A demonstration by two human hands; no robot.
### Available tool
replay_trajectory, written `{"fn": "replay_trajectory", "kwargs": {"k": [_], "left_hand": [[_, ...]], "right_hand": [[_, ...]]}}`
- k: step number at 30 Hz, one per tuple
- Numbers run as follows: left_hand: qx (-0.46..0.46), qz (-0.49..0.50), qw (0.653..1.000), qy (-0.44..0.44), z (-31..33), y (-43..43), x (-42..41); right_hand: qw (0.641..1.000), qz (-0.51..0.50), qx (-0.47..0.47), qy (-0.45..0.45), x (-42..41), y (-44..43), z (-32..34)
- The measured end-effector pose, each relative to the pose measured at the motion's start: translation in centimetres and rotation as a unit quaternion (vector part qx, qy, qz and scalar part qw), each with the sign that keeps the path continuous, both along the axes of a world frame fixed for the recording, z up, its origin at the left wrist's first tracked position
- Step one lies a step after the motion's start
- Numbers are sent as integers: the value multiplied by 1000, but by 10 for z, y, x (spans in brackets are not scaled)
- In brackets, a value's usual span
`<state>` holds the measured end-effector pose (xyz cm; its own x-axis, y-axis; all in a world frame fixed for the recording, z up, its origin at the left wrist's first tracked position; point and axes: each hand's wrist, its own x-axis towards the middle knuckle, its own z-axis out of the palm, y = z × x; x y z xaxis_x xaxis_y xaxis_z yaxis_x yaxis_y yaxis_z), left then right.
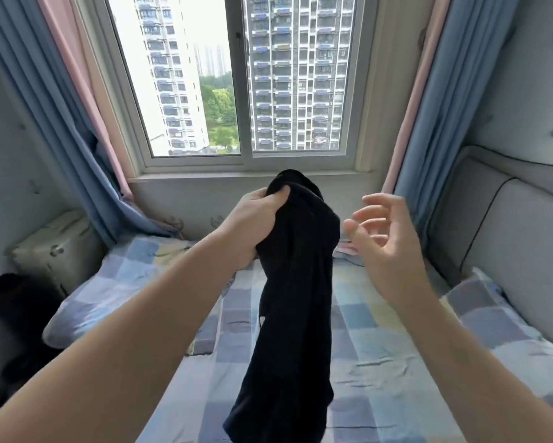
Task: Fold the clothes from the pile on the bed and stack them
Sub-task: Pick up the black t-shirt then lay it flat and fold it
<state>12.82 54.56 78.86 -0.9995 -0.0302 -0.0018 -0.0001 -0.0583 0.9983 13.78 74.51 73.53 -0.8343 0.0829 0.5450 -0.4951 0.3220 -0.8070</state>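
**Black Garment Held Up Over the Bed**

Just above the view's centre, toward 12 o'clock: left hand (pixel 256 225), grip clenched round the bunched top of a black, soft cloth garment (pixel 294 314), thumb and fingers curled into the fabric. Hangs from that fist in a long, twisted column toward 6 o'clock, above the bed and not spread on it, lower end cut off by the bottom edge of the view.

At 3 o'clock of the garment's top: right hand (pixel 387 238), grip spread, fingers loosely bent and apart, holding nothing. Sits just beside the cloth; cannot tell whether the thumb tip touches it.

Below both forearms, from 4 round to 8 o'clock: bed with a rumpled sheet checked in blue, lilac, pale yellow and white (pixel 380 362). At 4 o'clock, a pillow in the same check (pixel 492 308), lying against a grey padded headboard (pixel 508 235) at 3 o'clock. At 8 o'clock, a rounded bundle of checked bedding (pixel 86 302) at the bed's edge. At 9 o'clock, a cream box (pixel 54 247) against the wall.

At 12 o'clock, a white-framed sliding window (pixel 243 161), with high-rise blocks and green trees outside. At 10 and 2 o'clock, blue curtains edged in pink (pixel 61 123), drawn aside.
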Motion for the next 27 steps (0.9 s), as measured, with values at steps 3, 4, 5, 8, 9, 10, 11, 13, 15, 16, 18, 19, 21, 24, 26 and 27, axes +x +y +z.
{"fn": "replay_trajectory", "kwargs": {"k": [3, 4, 5, 8, 9, 10, 11, 13, 15, 16, 18, 19, 21, 24, 26, 27], "left_hand": [[-4, -34, 999, -17, -5, 11, 2], [-3, -41, 999, -17, -5, 12, 3], [-2, -40, 999, -13, -4, 11, 3], [-19, -4, 1000, 13, -1, -7, -2], [-51, 18, 998, 27, -2, -17, -6], [-91, 39, 994, 42, -5, -27, -10], [-135, 61, 987, 55, -10, -38, -13], [-210, 111, 969, 66, -26, -56, -22], [-257, 164, 950, 66, -47, -70, -29], [-267, 186, 944, 62, -57, -74, -32], [-233, 196, 952, 46, -74, -73, -31], [-224, 189, 956, 35, -82, -70, -27], [-272, 170, 945, 66, -98, -56, -14], [-284, -54, 953, 90, -119, -19, 11], [-218, -203, 955, 20, -138, 9, 24], [-188, -213, 959, 9, -146, 22, 28]], "right_hand": [[969, 153, -21, -195, 10, -37, -44], [956, 167, -16, -241, 5, -44, -64], [951, 159, 2, -264, -1, -48, -81], [953, 132, 55, -268, -11, -41, -110], [956, 128, 64, -255, -12, -35, -111], [960, 121, 75, -240, -13, -28, -110], [964, 116, 86, -225, -12, -21, -105], [965, 113, 115, -207, -14, -10, -90], [961, 123, 119, -216, -15, -3, -74], [957, 139, 101, -233, -16, -2, -69], [945, 170, 48, -275, -14, 0, -61], [940, 178, 21, -290, -12, 1, -58], [933, 186, -21, -308, -8, 2, -51], [934, 197, -62, -291, -3, 0, -40], [943, 193, -60, -265, -4, -3, -37], [947, 186, -57, -255, -4, -4, -35]]}}
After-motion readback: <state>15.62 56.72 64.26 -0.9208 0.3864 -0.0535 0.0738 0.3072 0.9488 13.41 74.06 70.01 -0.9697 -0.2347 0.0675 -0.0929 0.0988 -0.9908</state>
